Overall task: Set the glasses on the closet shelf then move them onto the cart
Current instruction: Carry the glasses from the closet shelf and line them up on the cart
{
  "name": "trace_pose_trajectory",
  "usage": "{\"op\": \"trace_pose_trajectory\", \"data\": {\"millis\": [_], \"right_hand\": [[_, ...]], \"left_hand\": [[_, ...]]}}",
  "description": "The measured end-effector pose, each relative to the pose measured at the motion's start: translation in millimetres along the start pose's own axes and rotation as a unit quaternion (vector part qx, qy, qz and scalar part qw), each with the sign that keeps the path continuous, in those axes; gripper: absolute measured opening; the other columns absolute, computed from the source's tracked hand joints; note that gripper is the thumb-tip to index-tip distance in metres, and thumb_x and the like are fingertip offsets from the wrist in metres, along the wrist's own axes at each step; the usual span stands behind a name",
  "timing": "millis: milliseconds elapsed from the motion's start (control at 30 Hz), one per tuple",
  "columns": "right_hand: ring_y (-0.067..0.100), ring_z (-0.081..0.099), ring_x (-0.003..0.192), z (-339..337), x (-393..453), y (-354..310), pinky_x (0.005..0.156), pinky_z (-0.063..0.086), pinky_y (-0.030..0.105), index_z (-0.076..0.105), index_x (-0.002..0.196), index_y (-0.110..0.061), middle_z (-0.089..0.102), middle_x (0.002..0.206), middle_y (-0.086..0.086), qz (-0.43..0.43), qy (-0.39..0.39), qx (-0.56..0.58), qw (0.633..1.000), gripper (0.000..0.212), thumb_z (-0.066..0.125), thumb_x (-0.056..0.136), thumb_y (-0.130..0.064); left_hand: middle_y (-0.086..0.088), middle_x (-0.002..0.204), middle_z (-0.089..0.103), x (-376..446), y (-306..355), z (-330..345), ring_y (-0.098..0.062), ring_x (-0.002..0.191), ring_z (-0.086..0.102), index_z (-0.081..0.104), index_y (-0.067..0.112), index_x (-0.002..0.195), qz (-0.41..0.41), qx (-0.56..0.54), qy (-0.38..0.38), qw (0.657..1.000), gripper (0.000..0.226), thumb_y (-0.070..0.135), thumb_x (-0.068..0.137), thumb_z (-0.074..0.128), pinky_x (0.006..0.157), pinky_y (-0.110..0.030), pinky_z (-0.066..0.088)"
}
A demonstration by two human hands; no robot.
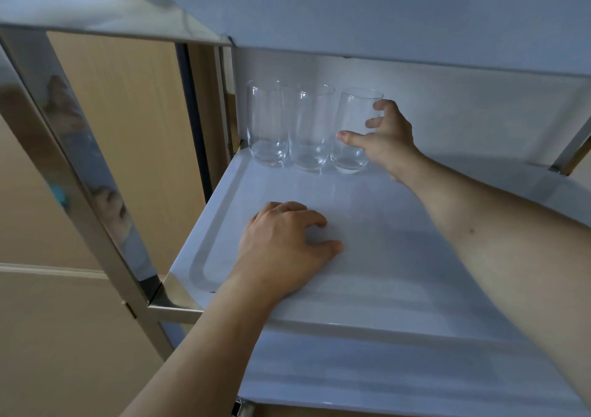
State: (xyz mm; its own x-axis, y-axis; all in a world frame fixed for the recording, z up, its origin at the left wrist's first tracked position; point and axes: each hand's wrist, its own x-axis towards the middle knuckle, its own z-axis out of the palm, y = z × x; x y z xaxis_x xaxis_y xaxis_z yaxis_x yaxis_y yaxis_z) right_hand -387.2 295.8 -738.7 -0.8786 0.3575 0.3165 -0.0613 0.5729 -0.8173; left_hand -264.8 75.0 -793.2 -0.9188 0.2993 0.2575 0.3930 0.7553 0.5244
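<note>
1. Right glass (pixel 351 131): clear tumbler, upright, upper centre of the frame, at the back of a white shelf tray (pixel 399 224). Just beside the middle glass; whether they touch cannot be told.
2. Middle glass (pixel 311 128) and left glass (pixel 267 123): same pattern, upright, in one row to the left, close against each other, the left one near the tray's back corner.
3. Right hand (pixel 388 141): wrapped round the right glass, thumb across its front, fingers curled at its far side. Gripping.
4. Left hand (pixel 284 244): lower centre, palm down on the bare tray, fingers loosely bent, holding nothing.
5. Metal frame post (pixel 80 167): polished, running down the left of the frame; a second shelf edge lies above the glasses.
6. Step in hand, by judgement: either seating or lifting the right glass; which of the two cannot be told.
7. Handling note: keep the glass vertical and move it straight, away from the middle glass, since a sideways nudge could topple the row. Mind the shelf overhead. Hold at mid-body with a firm grip; smooth glass slips.
</note>
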Motion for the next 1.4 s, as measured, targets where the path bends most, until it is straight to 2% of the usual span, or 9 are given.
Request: {"op": "trace_pose_trajectory", "data": {"millis": [133,433,667,767,933,1100,1267,1400], "right_hand": [[0.021,0.058,0.116,3.9,3.7,3.5,0.097,0.049,0.032,0.039,0.144,-0.024,0.054,0.132,0.003,-0.006,0.007,-0.012,1.000,0.094,0.090,0.069,-0.048],[0.023,0.055,0.120,8.2,9.3,2.1,0.104,0.047,0.035,0.035,0.148,-0.022,0.052,0.137,0.005,0.002,0.004,-0.006,1.000,0.096,0.088,0.072,-0.046],[0.026,0.047,0.134,2.6,-2.6,2.0,0.109,0.041,0.033,0.023,0.155,-0.017,0.043,0.150,0.009,0.014,-0.012,-0.028,0.999,0.105,0.084,0.076,-0.049],[0.028,0.040,0.140,-2.7,-18.8,8.1,0.112,0.038,0.035,0.021,0.156,-0.016,0.039,0.153,0.011,0.038,-0.013,-0.056,0.998,0.107,0.082,0.076,-0.054],[0.031,0.037,0.142,-19.3,-55.6,18.1,0.113,0.034,0.037,0.024,0.156,-0.018,0.037,0.154,0.013,0.029,-0.047,-0.131,0.990,0.096,0.075,0.083,-0.053],[0.034,0.039,0.141,-29.9,-97.1,23.1,0.113,0.034,0.039,0.033,0.154,-0.015,0.042,0.152,0.016,0.014,-0.081,-0.213,0.974,0.086,0.068,0.087,-0.056],[0.036,0.044,0.137,-36.3,-135.4,23.9,0.115,0.032,0.038,0.044,0.148,-0.008,0.051,0.145,0.018,-0.036,-0.116,-0.259,0.958,0.079,0.070,0.088,-0.052],[0.034,0.029,0.146,-48.2,-168.0,10.7,0.122,0.016,0.036,0.042,0.151,-0.014,0.041,0.155,0.017,-0.022,-0.172,-0.297,0.939,0.082,0.059,0.089,-0.065]], "left_hand": [[0.016,0.138,0.056,0.9,-0.1,0.5,-0.011,0.133,0.041,0.069,0.042,0.122,0.001,0.004,-0.003,1.000,0.046,0.063,0.081,0.070,0.107,-0.028,0.033],[0.015,0.139,0.056,1.3,1.0,1.1,-0.010,0.134,0.041,0.069,0.042,0.121,0.002,0.003,-0.001,1.000,0.046,0.064,0.081,0.070,0.105,-0.026,0.032],[0.017,0.137,0.057,1.7,2.4,2.0,-0.009,0.133,0.042,0.069,0.039,0.121,0.001,-0.001,0.007,1.000,0.044,0.060,0.082,0.071,0.098,-0.021,0.029],[0.015,0.135,0.058,2.4,2.2,2.6,-0.011,0.132,0.043,0.069,0.037,0.120,0.005,0.003,0.010,1.000,0.043,0.058,0.083,0.071,0.103,-0.024,0.032],[0.011,0.130,0.063,2.9,3.7,3.3,-0.018,0.128,0.048,0.071,0.033,0.117,0.004,-0.003,0.010,1.000,0.040,0.055,0.083,0.073,0.108,-0.032,0.038],[0.005,0.134,0.063,2.6,9.4,2.6,-0.023,0.130,0.049,0.067,0.031,0.128,-0.007,0.025,0.006,1.000,0.054,0.059,0.083,0.065,0.108,-0.035,0.038],[-0.003,0.129,0.066,-6.1,17.9,-0.2,-0.030,0.125,0.052,0.069,0.021,0.127,-0.032,0.021,0.011,0.999,0.046,0.043,0.086,0.069,0.103,-0.037,0.041],[-0.007,0.125,0.069,-27.4,30.6,-6.6,-0.032,0.122,0.055,0.072,0.015,0.121,-0.072,0.002,0.042,0.996,0.039,0.037,0.089,0.068,0.099,-0.039,0.045]]}}
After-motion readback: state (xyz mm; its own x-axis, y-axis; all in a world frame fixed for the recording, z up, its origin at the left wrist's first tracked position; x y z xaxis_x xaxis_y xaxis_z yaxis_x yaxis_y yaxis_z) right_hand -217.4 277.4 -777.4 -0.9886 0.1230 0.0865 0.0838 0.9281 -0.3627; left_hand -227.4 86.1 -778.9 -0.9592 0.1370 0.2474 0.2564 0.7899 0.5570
